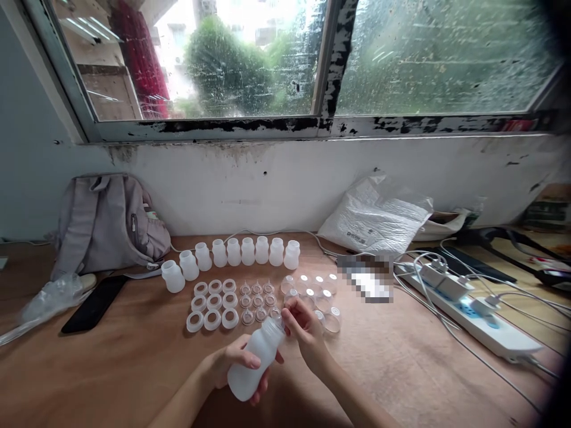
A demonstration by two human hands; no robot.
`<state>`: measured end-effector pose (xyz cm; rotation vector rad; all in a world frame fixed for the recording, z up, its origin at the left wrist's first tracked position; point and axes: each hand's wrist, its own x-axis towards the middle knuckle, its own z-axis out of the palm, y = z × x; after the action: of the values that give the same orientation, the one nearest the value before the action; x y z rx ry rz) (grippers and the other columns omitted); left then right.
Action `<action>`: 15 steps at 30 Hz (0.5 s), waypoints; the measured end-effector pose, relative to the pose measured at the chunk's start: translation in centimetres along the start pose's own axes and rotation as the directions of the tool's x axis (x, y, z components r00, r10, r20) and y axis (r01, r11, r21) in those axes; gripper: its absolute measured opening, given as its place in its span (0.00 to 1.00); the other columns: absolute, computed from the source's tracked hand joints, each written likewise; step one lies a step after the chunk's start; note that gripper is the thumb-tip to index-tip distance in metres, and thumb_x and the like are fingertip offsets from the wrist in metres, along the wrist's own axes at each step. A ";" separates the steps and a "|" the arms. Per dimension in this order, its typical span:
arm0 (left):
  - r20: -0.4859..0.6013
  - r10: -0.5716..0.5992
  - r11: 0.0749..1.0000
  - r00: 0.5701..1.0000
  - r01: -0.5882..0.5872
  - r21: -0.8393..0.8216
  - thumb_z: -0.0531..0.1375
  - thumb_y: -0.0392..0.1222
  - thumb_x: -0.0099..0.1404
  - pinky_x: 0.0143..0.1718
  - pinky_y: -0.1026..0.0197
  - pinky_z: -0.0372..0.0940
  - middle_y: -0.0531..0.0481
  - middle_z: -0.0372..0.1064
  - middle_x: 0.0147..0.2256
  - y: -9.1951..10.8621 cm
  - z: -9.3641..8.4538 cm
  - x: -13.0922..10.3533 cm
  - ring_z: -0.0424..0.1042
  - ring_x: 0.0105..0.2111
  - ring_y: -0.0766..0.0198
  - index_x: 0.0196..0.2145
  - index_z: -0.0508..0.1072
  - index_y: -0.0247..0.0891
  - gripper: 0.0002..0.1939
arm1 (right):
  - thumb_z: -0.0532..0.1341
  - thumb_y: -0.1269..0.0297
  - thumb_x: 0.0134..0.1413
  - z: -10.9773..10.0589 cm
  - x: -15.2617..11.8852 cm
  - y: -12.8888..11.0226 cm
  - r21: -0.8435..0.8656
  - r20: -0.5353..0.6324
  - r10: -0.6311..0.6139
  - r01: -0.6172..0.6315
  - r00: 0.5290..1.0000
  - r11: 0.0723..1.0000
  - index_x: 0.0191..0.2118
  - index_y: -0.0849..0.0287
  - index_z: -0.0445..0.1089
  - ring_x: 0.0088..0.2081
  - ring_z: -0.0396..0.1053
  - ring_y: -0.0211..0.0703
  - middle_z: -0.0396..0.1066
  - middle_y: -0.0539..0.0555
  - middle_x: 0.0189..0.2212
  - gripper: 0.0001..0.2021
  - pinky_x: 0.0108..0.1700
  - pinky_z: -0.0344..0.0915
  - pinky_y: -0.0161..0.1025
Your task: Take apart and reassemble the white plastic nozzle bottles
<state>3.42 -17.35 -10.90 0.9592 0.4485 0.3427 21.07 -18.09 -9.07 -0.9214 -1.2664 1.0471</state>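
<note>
My left hand (243,362) is wrapped round a frosted white baby bottle (255,364), tilted with its neck up to the right. At the bottle's mouth, my right hand (306,326) pinches a small clear nipple (277,315), partly covered by the fingers. Beyond my hands stand rows of white screw rings (212,320), clear nipples (257,301) and transparent caps (332,321). Behind them several more frosted bottles (233,252) stand upright in a curved row, open at the top.
At the left are a grey backpack (104,226), a black phone (94,304) and a crumpled plastic bag (56,297). A silver mailing bag (377,214) leans by the wall. On the right, cables surround a white power strip (504,342). One patch beside it is blurred out.
</note>
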 end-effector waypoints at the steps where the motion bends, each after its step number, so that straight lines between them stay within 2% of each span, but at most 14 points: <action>1: -0.002 0.007 1.000 1.000 -0.006 0.004 0.58 0.42 0.46 0.17 0.65 0.62 0.48 0.68 0.23 0.0 0.0 0.1 0.67 0.18 0.65 0.41 0.68 0.29 0.23 | 0.57 0.56 0.50 -0.1 0.1 0.0 -0.003 -0.006 -0.003 0.003 1.000 1.000 0.26 0.57 0.58 0.20 0.52 0.33 0.54 0.45 0.18 0.11 0.22 0.50 0.32; 6: 0.009 -0.005 0.999 1.000 0.005 -0.038 0.60 0.45 0.47 0.18 0.65 0.63 0.47 0.68 0.24 -0.2 0.0 0.4 0.69 0.19 0.64 0.43 0.65 0.31 0.26 | 0.58 0.58 0.50 -0.3 0.3 -0.1 0.003 -0.031 -0.002 0.002 1.000 1.000 0.27 0.58 0.62 0.21 0.52 0.33 0.55 0.46 0.20 0.09 0.22 0.49 0.32; 11: 0.056 -0.004 0.998 0.998 0.008 -0.068 0.60 0.43 0.47 0.17 0.66 0.60 0.45 0.68 0.25 -0.6 -0.1 0.6 0.69 0.19 0.63 0.46 0.64 0.31 0.27 | 0.57 0.58 0.51 -0.7 0.7 0.2 0.007 -0.076 -0.001 0.002 0.997 1.000 0.31 0.58 0.63 0.21 0.52 0.33 0.56 0.47 0.21 0.08 0.22 0.49 0.32; 15: 0.132 0.031 0.991 0.991 -0.014 -0.132 0.60 0.44 0.47 0.15 0.67 0.58 0.47 0.67 0.23 -1.0 -0.3 0.5 0.67 0.17 0.64 0.48 0.61 0.32 0.30 | 0.55 0.59 0.53 -1.1 0.9 0.3 -0.078 -0.116 -0.039 0.030 0.993 0.997 0.32 0.58 0.63 0.22 0.54 0.34 0.58 0.48 0.22 0.08 0.22 0.52 0.32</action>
<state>3.81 -17.39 -12.01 0.8535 0.2894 0.3224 22.13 -17.12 -9.24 -1.0009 -1.2267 0.9100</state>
